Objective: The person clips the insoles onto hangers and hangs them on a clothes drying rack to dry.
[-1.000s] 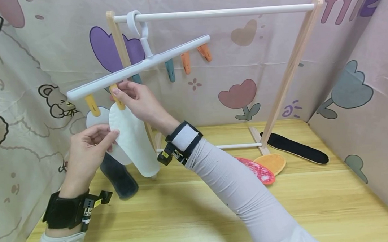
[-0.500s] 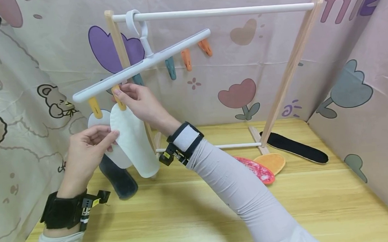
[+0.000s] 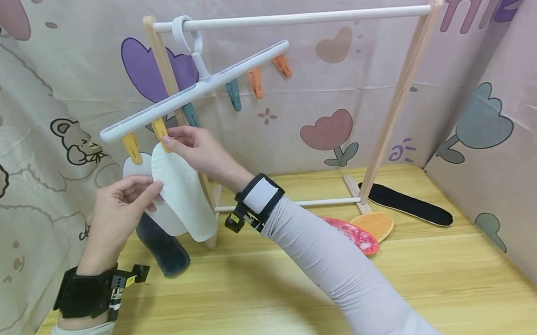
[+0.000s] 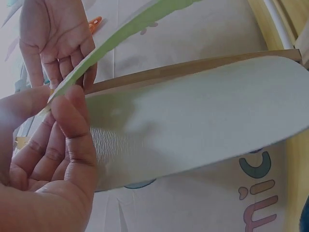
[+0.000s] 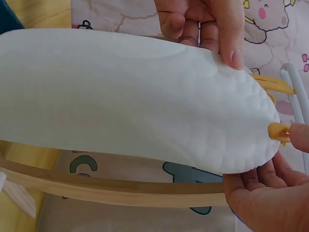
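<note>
The right hand (image 3: 195, 148) pinches a yellow plastic clip (image 3: 161, 130) of the white clip hanger (image 3: 193, 88) at the white quilted insole's (image 3: 184, 193) top, while the left hand (image 3: 117, 214) pinches the insole's edge.

left hand (image 3: 121, 206): raised, fingers pinching | right hand (image 3: 200, 150): arm outstretched, fingers pinching
</note>
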A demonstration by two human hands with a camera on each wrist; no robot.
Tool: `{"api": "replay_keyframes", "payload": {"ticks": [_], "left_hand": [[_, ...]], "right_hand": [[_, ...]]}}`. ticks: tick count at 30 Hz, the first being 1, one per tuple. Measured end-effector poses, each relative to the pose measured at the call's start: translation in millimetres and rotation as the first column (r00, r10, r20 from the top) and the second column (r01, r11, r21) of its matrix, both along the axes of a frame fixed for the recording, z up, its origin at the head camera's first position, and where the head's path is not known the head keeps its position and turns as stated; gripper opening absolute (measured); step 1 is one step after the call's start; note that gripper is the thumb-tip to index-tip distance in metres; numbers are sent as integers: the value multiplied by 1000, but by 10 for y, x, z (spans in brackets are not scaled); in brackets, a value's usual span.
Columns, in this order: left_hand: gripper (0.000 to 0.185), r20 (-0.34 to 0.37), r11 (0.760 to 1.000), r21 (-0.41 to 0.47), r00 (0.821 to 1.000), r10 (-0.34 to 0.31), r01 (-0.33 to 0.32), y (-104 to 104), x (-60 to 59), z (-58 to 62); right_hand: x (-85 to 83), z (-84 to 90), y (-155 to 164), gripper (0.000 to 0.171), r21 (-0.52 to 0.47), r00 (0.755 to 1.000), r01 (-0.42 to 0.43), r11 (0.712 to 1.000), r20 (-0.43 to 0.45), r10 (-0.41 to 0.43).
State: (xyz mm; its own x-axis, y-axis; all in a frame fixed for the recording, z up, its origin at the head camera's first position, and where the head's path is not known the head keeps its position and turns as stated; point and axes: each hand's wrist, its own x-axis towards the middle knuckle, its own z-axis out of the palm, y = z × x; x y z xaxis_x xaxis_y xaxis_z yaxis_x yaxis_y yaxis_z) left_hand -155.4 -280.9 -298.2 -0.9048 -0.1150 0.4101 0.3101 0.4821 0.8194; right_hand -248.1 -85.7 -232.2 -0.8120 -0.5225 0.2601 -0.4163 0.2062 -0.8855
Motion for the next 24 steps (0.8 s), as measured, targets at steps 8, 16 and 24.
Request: {"api": "replay_keyframes", "payload": {"ticks": [8, 16, 24], "left_hand": [[24, 11, 1000, -27, 1000, 11, -11, -46, 16, -27], [22, 2, 1000, -2, 1000, -16, 16, -102, 29, -45], [27, 29, 999, -33, 1000, -7, 8, -147, 56, -78]], "right_hand": [[-5, -95, 60, 44, -12, 999, -31, 999, 10, 31], [-32, -192, 90, 42, -32, 1000, -29, 999, -9, 28], [-52, -273, 169, 42, -10, 1000, 1, 1000, -6, -2]]}}
